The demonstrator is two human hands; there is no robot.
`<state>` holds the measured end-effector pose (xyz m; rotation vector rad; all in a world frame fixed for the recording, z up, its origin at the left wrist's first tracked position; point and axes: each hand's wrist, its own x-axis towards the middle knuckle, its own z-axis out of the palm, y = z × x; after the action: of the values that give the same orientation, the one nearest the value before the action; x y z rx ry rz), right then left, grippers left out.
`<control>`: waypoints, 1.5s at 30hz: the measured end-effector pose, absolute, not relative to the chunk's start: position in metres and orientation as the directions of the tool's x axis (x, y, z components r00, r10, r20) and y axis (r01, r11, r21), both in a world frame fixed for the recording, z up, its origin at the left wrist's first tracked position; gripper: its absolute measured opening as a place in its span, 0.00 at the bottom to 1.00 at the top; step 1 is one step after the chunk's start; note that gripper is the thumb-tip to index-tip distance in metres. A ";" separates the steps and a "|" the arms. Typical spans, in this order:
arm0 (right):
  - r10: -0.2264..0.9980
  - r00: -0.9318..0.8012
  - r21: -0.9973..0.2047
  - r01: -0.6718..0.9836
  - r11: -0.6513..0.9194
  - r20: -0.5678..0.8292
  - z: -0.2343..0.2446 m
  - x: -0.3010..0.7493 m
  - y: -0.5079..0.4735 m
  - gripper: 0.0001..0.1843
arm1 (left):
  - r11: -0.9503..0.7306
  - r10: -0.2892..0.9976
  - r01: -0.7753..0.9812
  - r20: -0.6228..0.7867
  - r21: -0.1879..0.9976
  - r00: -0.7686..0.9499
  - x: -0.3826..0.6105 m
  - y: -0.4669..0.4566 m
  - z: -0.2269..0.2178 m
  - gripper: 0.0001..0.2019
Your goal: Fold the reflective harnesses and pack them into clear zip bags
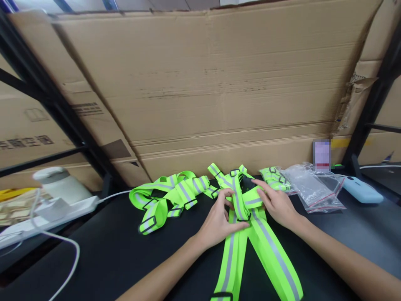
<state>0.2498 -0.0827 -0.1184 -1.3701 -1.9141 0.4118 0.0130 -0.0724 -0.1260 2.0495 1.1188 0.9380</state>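
Loosely curled, left hand (216, 219) and right hand (278, 205) hold green straps (239, 202) from opposite sides

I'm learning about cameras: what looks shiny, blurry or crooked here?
Head view: the green straps look fairly sharp; head view: the clear bags catch bright glare; head view: the purple rectangle is blocky, unreadable; head view: the black post slants, perhaps from lens distortion.

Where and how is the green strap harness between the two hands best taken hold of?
Probably near the black buckle, where the harness gathers, one hand from each side: straps overlap there, while below it two striped bands spread apart.
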 end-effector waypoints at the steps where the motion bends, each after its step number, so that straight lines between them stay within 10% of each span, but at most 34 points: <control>1: 0.902 -0.193 -0.554 0.733 0.394 0.387 -0.118 0.250 -0.083 0.23 | -0.479 0.864 0.476 0.299 0.738 0.405 0.013 -0.073 -0.126 0.41; 8: 0.870 -0.315 -0.505 0.718 0.479 0.379 -0.112 0.246 -0.089 0.12 | -0.624 0.778 0.540 0.384 0.566 0.497 0.011 -0.076 -0.123 0.24; 16: 0.895 -0.175 -0.529 0.753 0.391 0.411 -0.107 0.254 -0.089 0.21 | -0.571 0.815 0.499 0.520 0.652 0.254 -0.004 -0.063 -0.115 0.16; 30: 0.840 -0.226 -0.434 0.773 0.463 0.494 -0.115 0.266 -0.078 0.21 | -0.365 0.870 0.131 0.388 0.922 -0.305 -0.054 -0.014 -0.092 0.24; 45: 0.631 0.027 -0.402 0.791 0.461 0.776 -0.116 0.327 -0.044 0.09 | -0.259 0.935 0.277 0.312 0.925 -0.170 -0.060 -0.002 -0.103 0.26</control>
<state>0.3265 -0.0436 -0.1161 -1.2406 -1.6755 -0.1941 -0.0598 -0.0020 -0.1034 1.5168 1.4098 1.4630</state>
